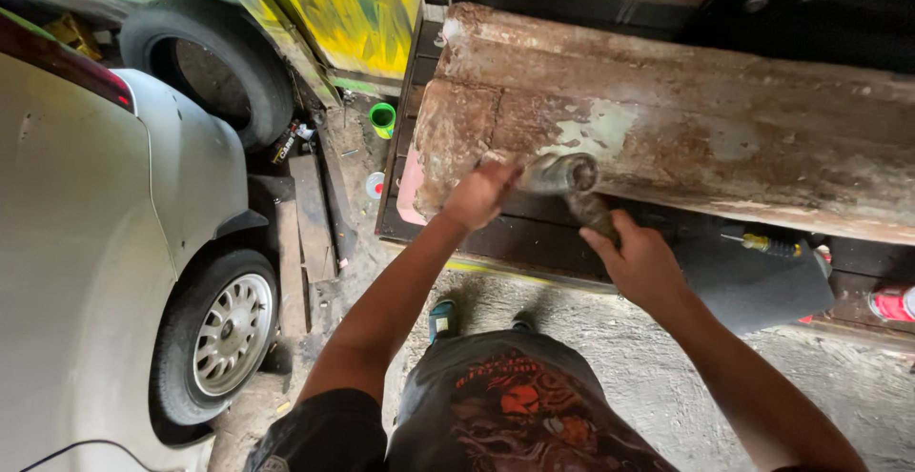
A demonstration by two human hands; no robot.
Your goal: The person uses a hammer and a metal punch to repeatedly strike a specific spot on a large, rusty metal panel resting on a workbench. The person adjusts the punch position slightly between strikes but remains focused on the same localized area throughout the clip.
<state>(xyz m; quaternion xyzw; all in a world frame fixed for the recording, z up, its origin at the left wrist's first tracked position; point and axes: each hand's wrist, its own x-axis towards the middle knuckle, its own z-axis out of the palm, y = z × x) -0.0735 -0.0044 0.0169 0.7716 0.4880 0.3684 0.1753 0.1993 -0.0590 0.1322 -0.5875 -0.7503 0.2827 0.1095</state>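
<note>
At the far left stands a white car (86, 243), its silver alloy wheel (232, 334) turned toward the dusty concrete floor (610, 358), with a bare black tyre (214, 67) leaning behind it. Just right of the wheel lie 2 or 3 flat wooden boards (303, 234), and farther back a small green cup (382, 117) sits on the ground. The left hand (479, 194) is closed around the front end of a blurred grey power tool (569, 184), which is pressed against the lower edge of a long, rusty, paint-flaked metal panel (667, 119) resting on a dark workbench (496, 238). The right hand (637, 264) grips the tool's rear handle, fingers wrapped. Right of it, a yellow-handled screwdriver (772, 244) and a red spray can (893, 303) lie on the bench.
</note>
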